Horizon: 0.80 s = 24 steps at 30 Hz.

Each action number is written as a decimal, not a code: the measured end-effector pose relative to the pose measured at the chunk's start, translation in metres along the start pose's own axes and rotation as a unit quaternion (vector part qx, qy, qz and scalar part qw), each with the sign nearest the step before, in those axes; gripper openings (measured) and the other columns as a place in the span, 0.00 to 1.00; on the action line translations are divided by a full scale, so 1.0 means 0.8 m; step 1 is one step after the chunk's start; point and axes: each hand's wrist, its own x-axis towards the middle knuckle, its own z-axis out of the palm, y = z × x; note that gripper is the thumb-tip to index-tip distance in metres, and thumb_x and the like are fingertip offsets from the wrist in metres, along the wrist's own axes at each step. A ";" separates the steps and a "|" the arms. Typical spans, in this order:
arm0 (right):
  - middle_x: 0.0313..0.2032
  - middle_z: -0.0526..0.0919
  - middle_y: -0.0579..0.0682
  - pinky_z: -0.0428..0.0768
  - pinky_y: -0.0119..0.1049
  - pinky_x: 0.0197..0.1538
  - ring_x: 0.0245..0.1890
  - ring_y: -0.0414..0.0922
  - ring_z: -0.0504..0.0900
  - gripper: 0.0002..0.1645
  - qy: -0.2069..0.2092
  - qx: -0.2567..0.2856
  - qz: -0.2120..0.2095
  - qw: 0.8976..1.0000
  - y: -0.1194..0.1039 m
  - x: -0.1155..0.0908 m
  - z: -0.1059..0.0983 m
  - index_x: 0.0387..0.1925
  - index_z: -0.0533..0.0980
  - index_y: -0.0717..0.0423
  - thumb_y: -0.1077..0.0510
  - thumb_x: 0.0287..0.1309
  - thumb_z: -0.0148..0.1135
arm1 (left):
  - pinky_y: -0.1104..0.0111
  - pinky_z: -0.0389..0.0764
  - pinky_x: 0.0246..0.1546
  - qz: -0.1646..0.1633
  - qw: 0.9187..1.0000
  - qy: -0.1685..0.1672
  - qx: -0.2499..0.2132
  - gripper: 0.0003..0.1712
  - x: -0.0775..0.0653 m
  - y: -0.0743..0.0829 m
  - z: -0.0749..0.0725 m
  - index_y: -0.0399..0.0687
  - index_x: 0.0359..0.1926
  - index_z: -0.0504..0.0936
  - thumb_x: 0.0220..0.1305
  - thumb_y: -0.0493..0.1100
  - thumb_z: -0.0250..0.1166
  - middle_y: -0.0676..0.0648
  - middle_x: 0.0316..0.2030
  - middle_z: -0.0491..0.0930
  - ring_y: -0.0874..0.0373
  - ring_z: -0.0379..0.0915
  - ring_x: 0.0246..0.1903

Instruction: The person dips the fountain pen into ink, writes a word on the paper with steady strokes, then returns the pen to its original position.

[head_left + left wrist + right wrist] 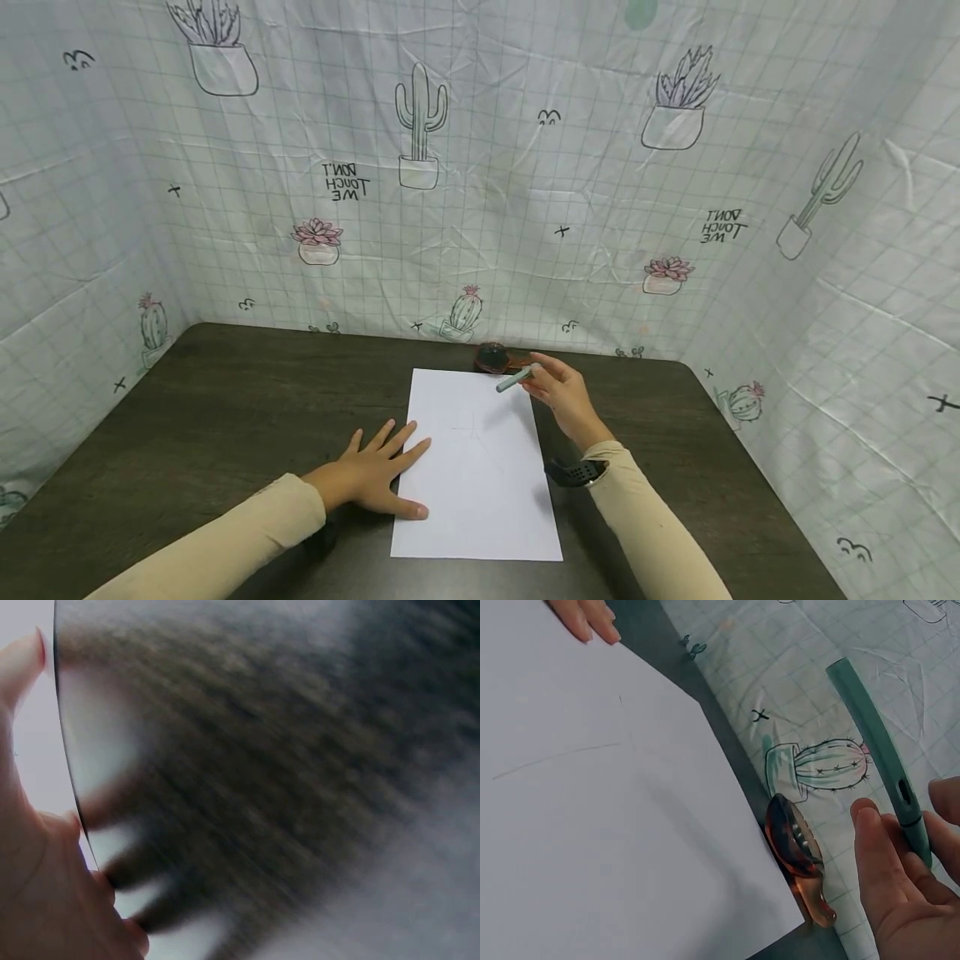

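Note:
A white sheet of paper (480, 500) lies on the dark table with a few thin, faint lines drawn on it, clearer in the right wrist view. My left hand (375, 477) rests on the sheet's left edge, fingers spread wide and straight. In the left wrist view, only part of that hand (45, 847) shows at the left side; the rest is a dark blur. Over the sheet's far right corner, my right hand (562, 398) holds a green pen (514, 379) raised above the paper. The right wrist view shows the pen (874, 739) between thumb and fingers.
Just past the paper's far edge lies a small amber-brown oval thing with a handle (793, 840), dark in its middle. A printed cactus cloth (495, 208) hangs behind and beside the table (270, 400). A black watch (576, 472) is on the right wrist.

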 end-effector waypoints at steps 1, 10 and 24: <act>0.49 0.75 0.57 0.80 0.33 0.50 0.38 0.38 0.82 0.26 0.002 0.005 0.004 1.000 -0.001 -0.001 0.001 0.65 0.65 0.62 0.58 0.69 0.54 | 0.34 0.36 0.64 0.001 1.000 0.001 0.000 0.58 0.000 0.000 0.000 0.68 0.75 0.47 0.48 0.81 0.57 0.52 0.76 0.35 0.43 0.29 0.74; 0.49 0.75 0.57 0.81 0.31 0.48 0.35 0.39 0.83 0.27 0.006 0.026 0.025 0.999 -0.006 -0.002 0.001 0.65 0.64 0.64 0.59 0.68 0.55 | 0.33 0.36 0.64 0.001 1.000 0.002 0.001 0.58 0.000 0.000 0.000 0.68 0.75 0.47 0.48 0.81 0.56 0.52 0.76 0.35 0.43 0.29 0.74; 0.55 0.79 0.59 0.80 0.34 0.49 0.44 0.44 0.85 0.37 0.027 0.023 0.047 0.998 -0.001 -0.004 -0.012 0.70 0.49 0.58 0.62 0.67 0.57 | 0.33 0.37 0.64 0.008 1.000 0.007 -0.009 0.58 -0.004 0.002 -0.003 0.66 0.75 0.48 0.49 0.80 0.58 0.51 0.76 0.37 0.43 0.30 0.74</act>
